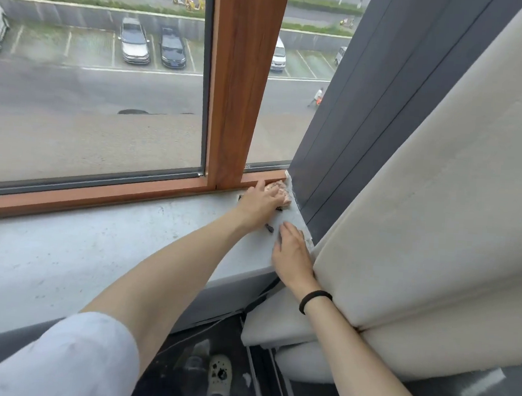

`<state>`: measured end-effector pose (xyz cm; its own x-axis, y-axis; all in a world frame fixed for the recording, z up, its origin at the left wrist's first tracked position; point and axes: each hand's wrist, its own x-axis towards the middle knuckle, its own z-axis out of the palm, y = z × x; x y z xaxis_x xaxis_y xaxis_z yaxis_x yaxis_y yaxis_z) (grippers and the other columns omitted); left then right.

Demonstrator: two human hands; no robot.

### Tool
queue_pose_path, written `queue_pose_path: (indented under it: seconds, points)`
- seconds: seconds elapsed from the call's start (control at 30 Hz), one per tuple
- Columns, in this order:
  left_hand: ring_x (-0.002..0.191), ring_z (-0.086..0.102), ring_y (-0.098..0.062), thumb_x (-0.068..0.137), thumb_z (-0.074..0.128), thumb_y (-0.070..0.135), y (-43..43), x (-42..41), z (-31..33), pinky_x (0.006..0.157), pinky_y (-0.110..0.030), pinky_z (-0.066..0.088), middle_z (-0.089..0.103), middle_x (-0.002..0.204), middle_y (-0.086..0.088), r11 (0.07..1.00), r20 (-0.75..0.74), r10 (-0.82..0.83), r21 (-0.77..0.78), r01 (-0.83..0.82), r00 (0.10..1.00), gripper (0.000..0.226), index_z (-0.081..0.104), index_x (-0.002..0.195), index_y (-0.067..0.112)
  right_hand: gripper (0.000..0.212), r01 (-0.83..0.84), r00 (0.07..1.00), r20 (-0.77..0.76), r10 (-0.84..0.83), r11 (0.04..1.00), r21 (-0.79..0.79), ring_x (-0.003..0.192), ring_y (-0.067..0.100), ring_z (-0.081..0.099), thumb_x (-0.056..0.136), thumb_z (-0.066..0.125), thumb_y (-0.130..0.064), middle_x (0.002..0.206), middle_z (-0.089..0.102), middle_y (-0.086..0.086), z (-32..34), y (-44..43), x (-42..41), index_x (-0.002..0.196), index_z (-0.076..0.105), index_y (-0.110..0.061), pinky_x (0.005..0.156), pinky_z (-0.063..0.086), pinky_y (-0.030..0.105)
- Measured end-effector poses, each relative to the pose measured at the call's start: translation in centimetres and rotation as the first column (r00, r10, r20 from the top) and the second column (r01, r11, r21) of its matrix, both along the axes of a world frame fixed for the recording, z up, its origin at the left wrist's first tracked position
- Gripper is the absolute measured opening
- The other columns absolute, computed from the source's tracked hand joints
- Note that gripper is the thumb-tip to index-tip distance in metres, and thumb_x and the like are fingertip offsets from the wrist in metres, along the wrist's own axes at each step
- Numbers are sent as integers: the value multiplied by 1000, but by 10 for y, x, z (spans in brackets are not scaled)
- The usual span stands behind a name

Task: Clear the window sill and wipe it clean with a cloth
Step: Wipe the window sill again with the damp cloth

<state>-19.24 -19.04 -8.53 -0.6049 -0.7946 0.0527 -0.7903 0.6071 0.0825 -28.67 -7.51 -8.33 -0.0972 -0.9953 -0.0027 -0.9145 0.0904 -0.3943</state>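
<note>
The left hand has the work: it lies palm-down on the bunched pinkish-orange cloth, fingers laid over it fairly straight and the forefinger reaching to the brown wooden window frame. Whether the thumb tucks under the fabric is hidden. The cloth shows just beyond and to the right of those fingertips, jammed into the far corner where the frame meets the dark grey wall panel. There is no room past the grip in either of those directions. The pale grey stone window sill runs long and narrow away to the left of the grip, parallel to the glass, so I judge the coming stroke must draw leftward along that axis or back toward the body. The right hand rests flat and empty on the sill just on the near side of the grip, fingers straight, against the cream padded panel. It wears a black wristband. Between the two hands, partly under the heel of the left one, lie small dark chequered cord-like pieces, too small to identify. They look like something left to clear, and a sweep toward the body would drag them along.
</note>
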Motion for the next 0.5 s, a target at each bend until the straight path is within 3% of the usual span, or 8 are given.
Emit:
queue_pose_path:
  seconds: [0.17,0.27,0.37,0.43,0.5]
  points:
    - [89,45,-30,86,43,1,32,93,-18,71,-39,45,54,132,2,994,-180,63,-76,-78,982,41,58,120,18,40,-32,996,-90,24,996,-84,122,29,40,88,40,0,134,46,13,3,-14,26,127,50,-1,101,32,32]
    - [78,41,-24,73,67,-3,53,176,-25,64,-37,49,58,129,4,983,-242,76,-148,-114,967,50,63,116,24,39,-45,998,-51,40,995,-90,121,29,41,90,40,-1,133,47,13,4,-23,53,127,52,-2,100,32,32]
    - [78,40,-24,78,57,-5,66,218,-24,67,-35,46,59,130,1,968,-295,184,-112,-225,938,49,66,117,23,40,-115,993,-37,113,992,-57,127,27,37,93,40,-6,138,44,13,7,-23,74,132,47,-3,105,28,30]
    - [76,45,-26,78,52,12,73,206,-24,68,-36,45,62,126,5,950,-361,266,-59,-307,894,37,69,108,26,43,-156,988,-16,156,987,-24,132,26,34,94,40,-10,143,40,13,7,-21,83,136,43,-3,109,24,30]
    - [79,49,-27,83,45,25,81,178,-27,69,-36,42,61,123,16,978,-345,193,-7,-209,919,30,65,102,34,44,-181,983,-19,181,984,-4,133,27,32,95,39,-11,145,38,14,6,-21,86,138,41,-3,110,22,30]
